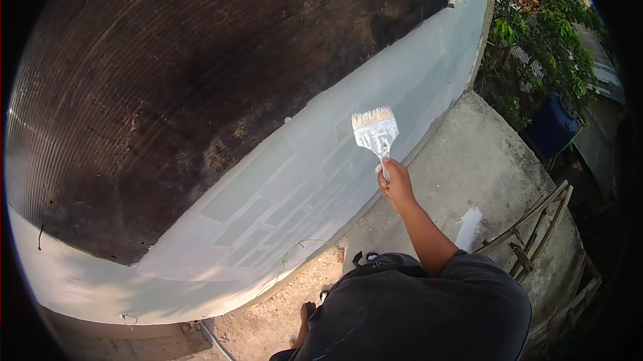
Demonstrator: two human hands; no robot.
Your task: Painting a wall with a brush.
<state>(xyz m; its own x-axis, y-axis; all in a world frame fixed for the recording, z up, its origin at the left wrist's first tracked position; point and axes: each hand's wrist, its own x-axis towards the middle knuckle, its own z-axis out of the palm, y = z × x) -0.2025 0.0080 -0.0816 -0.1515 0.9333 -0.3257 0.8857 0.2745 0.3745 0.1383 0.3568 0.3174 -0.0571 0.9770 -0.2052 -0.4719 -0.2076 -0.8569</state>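
Observation:
My right hand (396, 185) is closed around the handle of a wide, flat paintbrush (376, 134). Its pale bristles point up and away from me, and white paint smears cover the metal band and handle. The brush is held in front of a pale wall (315, 157) with uneven white and grey-green patches; whether the bristles touch it I cannot tell. No left hand can be made out; a bit of bare skin by a dark object (308, 311) low in the picture is too partial to name.
Above the pale band rises a dark, ribbed surface (201, 86). Beside my right arm lies a concrete slab (469, 153) with a white paint smear (469, 228). A wooden ladder-like frame (536, 227), a blue barrel (553, 125) and leafy branches (536, 33) are at the right.

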